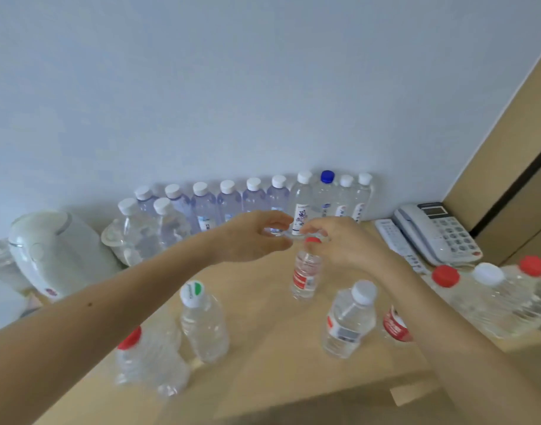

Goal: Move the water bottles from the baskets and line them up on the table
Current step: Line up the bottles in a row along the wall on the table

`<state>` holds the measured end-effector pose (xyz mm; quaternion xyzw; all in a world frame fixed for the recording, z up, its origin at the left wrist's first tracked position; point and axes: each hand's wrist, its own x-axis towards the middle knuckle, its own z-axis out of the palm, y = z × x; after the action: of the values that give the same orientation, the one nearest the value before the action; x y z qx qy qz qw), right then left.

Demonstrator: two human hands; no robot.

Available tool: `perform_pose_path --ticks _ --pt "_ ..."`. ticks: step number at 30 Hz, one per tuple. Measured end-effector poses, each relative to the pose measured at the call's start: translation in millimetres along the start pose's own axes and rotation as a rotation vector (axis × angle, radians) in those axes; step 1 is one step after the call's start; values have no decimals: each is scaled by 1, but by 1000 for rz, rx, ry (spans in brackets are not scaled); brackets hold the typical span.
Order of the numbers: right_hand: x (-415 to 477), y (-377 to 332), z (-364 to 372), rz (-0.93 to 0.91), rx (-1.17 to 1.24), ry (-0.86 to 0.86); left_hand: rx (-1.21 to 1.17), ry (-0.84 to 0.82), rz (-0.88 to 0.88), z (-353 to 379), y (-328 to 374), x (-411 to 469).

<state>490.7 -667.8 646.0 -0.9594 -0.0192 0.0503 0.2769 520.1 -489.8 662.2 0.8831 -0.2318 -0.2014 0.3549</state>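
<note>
Several clear water bottles with white caps, and one with a blue cap (327, 177), stand in a row (226, 200) against the wall at the back of the wooden table (263, 381). My left hand (250, 237) reaches to this row, its fingers and thumb curled round the base of a white-capped bottle (277, 194). My right hand (345, 245) pinches the red cap of a small red-labelled bottle (306, 273) standing mid-table. Loose bottles stand nearer me: one with a green-and-white cap (203, 323), one with a white cap (349, 323), a red-capped one (149, 357), and a red-labelled one (395, 326) half hidden by my right arm.
More bottles with red and white caps (493, 299) sit at the right edge. A desk phone (437, 234) and a remote (398, 245) lie at the back right. A white kettle (54, 250) and a glass jar (122, 237) stand at the back left.
</note>
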Motion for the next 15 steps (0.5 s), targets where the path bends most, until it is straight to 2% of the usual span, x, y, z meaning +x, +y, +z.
perform_pose_path --ticks 6,9,15 --pt "-45 46 -14 -72 25 -28 -41 14 -1 70 38 -8" --pt "-66 68 -18 -100 39 -12 0 78 -2 99 50 -11" --pt "-98 106 -27 -39 77 -5 -92 202 71 134 76 -13"
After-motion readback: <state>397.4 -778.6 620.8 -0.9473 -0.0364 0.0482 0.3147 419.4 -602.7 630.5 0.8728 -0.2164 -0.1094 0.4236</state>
